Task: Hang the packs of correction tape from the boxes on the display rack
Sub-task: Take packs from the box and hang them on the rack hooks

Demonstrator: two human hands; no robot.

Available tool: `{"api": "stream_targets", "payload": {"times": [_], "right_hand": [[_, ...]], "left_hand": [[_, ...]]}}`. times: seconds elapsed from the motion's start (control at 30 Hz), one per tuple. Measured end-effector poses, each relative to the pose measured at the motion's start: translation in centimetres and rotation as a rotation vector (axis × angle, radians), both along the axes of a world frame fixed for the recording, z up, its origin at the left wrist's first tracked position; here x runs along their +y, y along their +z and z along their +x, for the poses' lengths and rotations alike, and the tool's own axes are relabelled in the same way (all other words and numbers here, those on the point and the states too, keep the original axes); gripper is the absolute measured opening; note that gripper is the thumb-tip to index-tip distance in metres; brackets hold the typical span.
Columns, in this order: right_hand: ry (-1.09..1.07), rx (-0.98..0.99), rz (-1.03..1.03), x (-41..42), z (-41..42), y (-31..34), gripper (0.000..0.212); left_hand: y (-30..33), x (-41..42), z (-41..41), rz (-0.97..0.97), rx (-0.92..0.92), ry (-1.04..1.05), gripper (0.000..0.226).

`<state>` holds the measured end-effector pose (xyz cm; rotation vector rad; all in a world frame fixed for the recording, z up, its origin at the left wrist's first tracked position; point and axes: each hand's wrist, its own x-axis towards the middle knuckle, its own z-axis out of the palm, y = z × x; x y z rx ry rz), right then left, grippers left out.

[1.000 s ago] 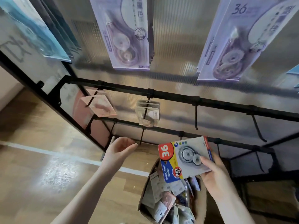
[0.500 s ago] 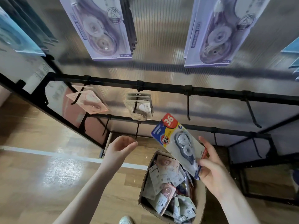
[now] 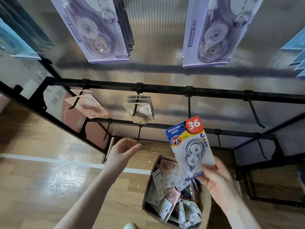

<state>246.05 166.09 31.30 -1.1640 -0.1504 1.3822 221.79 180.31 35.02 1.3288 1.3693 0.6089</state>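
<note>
My right hand point(image 3: 218, 184) grips the bottom edge of a blue, yellow and red correction tape pack point(image 3: 189, 146) marked "36", held upright in front of the black display rack point(image 3: 165, 90). The pack's top reaches just under a bare hook point(image 3: 189, 104) on the upper bar. Held empty in the air, my left hand point(image 3: 123, 151) has relaxed fingers close to the tip of a lower hook point(image 3: 139, 134). Below the hands an open cardboard box point(image 3: 149, 184) holds several loose packs.
Pink packs point(image 3: 87, 104) and grey packs point(image 3: 140, 109) hang on the two left hooks. Large purple packs point(image 3: 97, 30) hang above, another stack point(image 3: 212, 33) to the right. Bare hooks point(image 3: 255, 113) stick out on the right. A wooden floor point(image 3: 41, 179) lies below.
My right hand turned the pack from sideways to upright and raised it toward the rack. The view shifted downward a little. My left hand stayed nearly in place.
</note>
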Motion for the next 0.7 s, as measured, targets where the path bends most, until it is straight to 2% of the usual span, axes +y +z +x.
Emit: {"api": "stream_targets", "payload": {"times": [0.17,0.3,0.33,0.43,0.47,0.6,0.7], "right_hand": [[-0.063,-0.018,-0.025,0.2,0.3,-0.9,0.047],[-0.123,-0.004,-0.011,0.8,0.1,-1.5,0.041],[-0.131,-0.003,-0.013,1.0,-0.1,-1.7,0.044],[-0.141,-0.021,-0.030,1.2,-0.6,-2.0,0.075],[-0.142,-0.034,-0.037,1.2,-0.7,-2.1,0.072],[-0.187,-0.090,-0.049,1.0,-1.4,-2.1,0.031],[-0.220,-0.139,-0.068,0.7,-1.7,-1.8,0.023]], "left_hand": [[0.0,-0.1,1.0,0.012,-0.001,-0.003,0.008],[-0.2,-0.2,1.5,0.024,0.008,-0.022,0.007],[-0.3,-0.2,1.5,0.020,0.007,-0.023,0.007],[-0.7,-0.5,1.7,0.009,0.007,-0.018,0.007],[-0.9,-0.6,1.7,0.003,0.007,-0.015,0.006],[-1.4,-1.0,1.7,-0.015,0.014,-0.018,0.004],[-2.0,-1.2,1.6,0.043,0.087,-0.032,0.003]]}}
